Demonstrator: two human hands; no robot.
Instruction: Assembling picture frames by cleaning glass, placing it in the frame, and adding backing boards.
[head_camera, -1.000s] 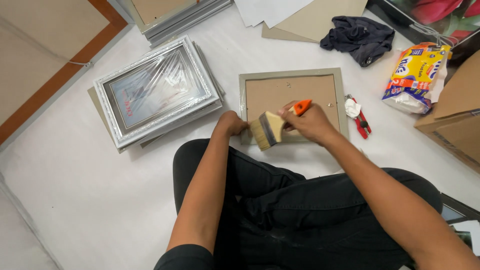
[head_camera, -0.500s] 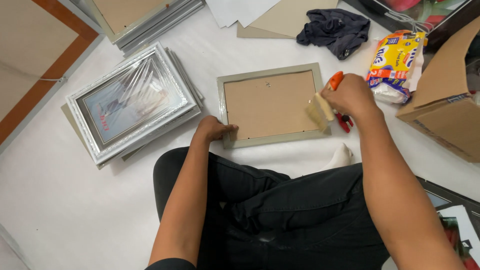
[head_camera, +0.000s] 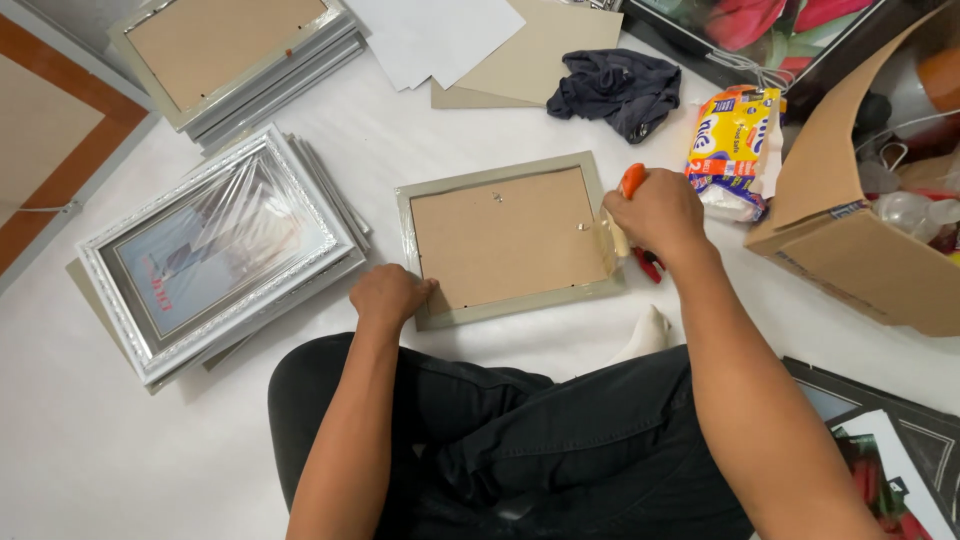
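My left hand presses flat on the lower-left corner of the face-down picture frame on the white floor — my right hand's grip is closed around an orange-handled tool (its tip hidden) at the frame's right edge.

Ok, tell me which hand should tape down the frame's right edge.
Right, probably. The right hand already holds the tape dispenser at the right edge of the face-down frame. The left hand rests on the lower left corner, steadying it.

Matt cardboard frame back (glossy wrap)
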